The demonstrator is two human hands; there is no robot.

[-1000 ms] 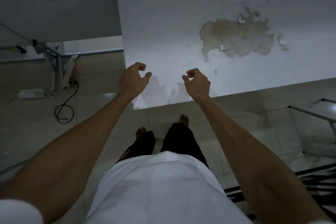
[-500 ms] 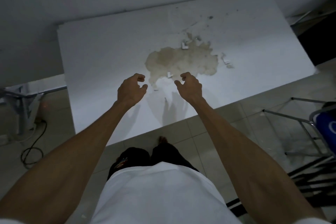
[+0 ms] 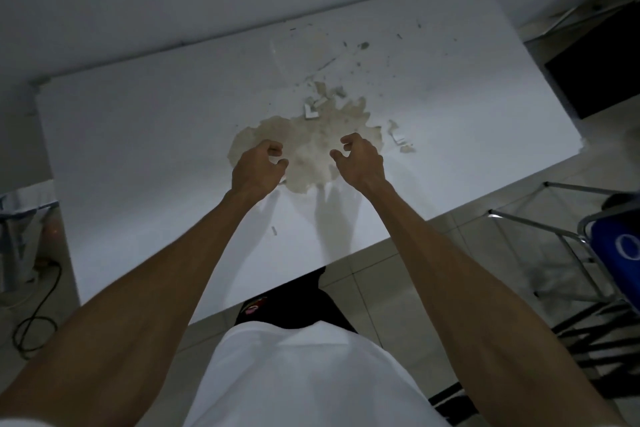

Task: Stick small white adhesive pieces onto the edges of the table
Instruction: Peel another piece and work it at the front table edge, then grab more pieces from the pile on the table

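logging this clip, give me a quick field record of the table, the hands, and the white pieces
table: white top, with a large brownish patch near the middle
left hand: above the patch's left side, fingers curled, nothing visible in it
right hand: above the patch's right side, fingers curled, nothing visible in it
white pieces: a few at the patch's far edge, more to its right
small scrap: lying nearer the front edge
pieces on table edges: none visible
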